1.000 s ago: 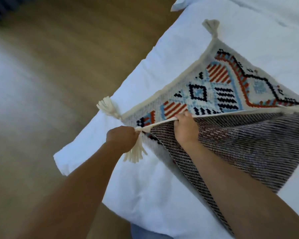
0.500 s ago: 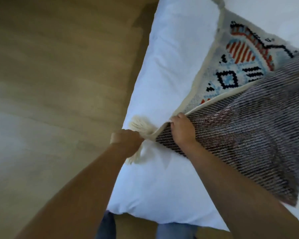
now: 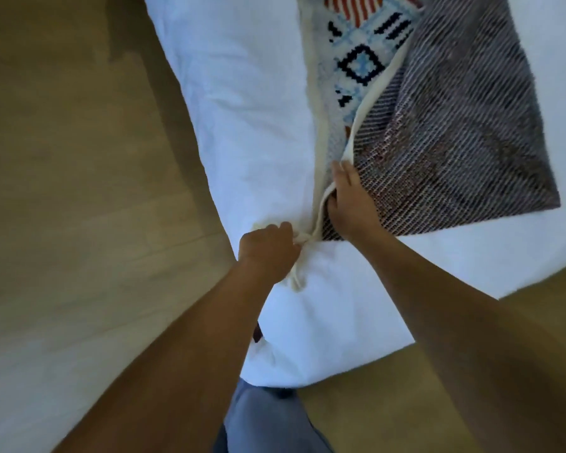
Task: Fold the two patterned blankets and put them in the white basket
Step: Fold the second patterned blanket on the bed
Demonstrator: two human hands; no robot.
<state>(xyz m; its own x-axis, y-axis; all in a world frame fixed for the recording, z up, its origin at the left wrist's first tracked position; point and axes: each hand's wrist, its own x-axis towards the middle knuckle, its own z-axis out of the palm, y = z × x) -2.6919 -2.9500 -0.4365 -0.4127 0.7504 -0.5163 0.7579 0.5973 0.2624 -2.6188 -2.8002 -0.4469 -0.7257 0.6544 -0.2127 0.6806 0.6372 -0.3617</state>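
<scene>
Woven blanket (image 3: pixel 455 132) gripped by left hand (image 3: pixel 268 250), right hand (image 3: pixel 350 199)

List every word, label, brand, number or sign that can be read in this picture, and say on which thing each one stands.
There is no readable text in this picture.
The blanket shows only woven diamonds and stripes, no letters or numbers; its grey underside is plain.
The white bedding and the wooden floor bear no writing.
No label or tag is in view.
</scene>
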